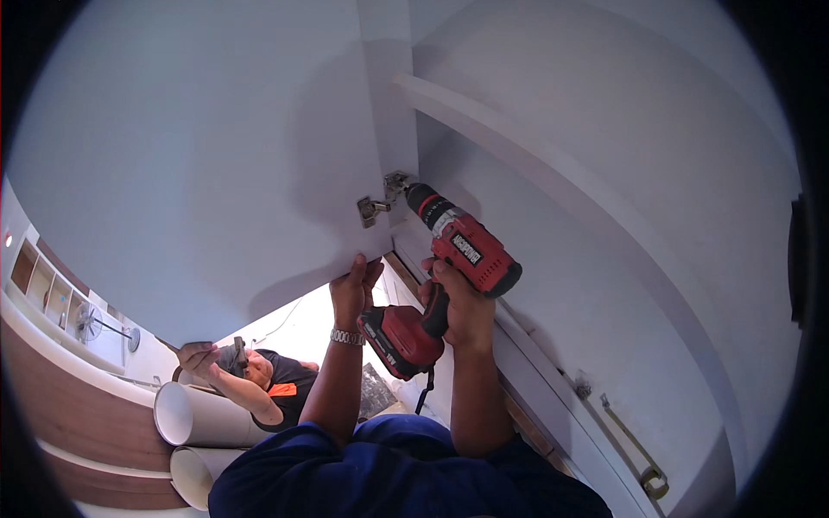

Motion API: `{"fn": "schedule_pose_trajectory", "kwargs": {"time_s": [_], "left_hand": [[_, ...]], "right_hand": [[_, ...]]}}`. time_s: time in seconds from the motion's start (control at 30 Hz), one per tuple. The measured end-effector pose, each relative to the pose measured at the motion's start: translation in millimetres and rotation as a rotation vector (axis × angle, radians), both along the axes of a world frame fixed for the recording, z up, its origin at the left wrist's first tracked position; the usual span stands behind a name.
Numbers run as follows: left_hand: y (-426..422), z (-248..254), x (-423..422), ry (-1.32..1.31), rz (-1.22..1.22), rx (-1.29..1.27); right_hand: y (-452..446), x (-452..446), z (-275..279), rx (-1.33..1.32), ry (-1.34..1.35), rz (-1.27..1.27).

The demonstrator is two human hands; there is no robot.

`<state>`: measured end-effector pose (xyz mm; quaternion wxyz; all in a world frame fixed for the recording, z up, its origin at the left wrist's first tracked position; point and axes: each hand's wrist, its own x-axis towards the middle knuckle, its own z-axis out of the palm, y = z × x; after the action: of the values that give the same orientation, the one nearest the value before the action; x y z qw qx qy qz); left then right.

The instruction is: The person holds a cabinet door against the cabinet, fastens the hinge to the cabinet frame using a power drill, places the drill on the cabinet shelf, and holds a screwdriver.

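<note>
My right hand [462, 302] is wrapped round the grip of a red and black cordless drill [473, 250]. The drill's tip meets a metal hinge [396, 183] where the white cabinet door [199, 164] joins the cabinet side. The hinge's other part [371, 211] sits on the door. Below it, my left hand [352, 289] grips the door's lower edge, thumb against the face and the other fingers partly hidden. The drill's battery [400, 342] hangs close to my left wrist, which wears a metal watch band.
Another person's hand [199, 358] holds the door's far lower corner. White rolls [207, 414] lie beside that person. A fan [91, 321] stands farther left. Inside the cabinet, a curved-looking shelf [553, 164] crosses the right side, and a brass-coloured metal fitting [654, 483] lies lower right.
</note>
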<state>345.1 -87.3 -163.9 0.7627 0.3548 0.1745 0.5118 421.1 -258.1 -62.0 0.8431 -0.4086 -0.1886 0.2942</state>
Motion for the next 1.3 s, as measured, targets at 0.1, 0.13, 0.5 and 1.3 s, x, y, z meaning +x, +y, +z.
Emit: {"fn": "schedule_pose_trajectory", "kwargs": {"time_s": [0.1,0.13,0.5,1.3], "left_hand": [[-1.6,2.1,-0.3,0.021,0.003,0.008],[-2.1,3.0,-0.4,0.026,0.008,0.011],[4.6,-2.8,-0.6,0.010,-0.011,0.016],[2.9,-0.1,-0.6,0.004,-0.014,-0.013]], "right_hand": [[-1.0,0.6,-1.5,0.004,-0.007,0.009],[-0.7,1.1,-2.9,0.002,-0.015,0.009],[1.3,0.3,-4.2,-0.006,-0.041,-0.023],[-0.6,-1.2,1.7,-0.056,-0.074,-0.040]]}}
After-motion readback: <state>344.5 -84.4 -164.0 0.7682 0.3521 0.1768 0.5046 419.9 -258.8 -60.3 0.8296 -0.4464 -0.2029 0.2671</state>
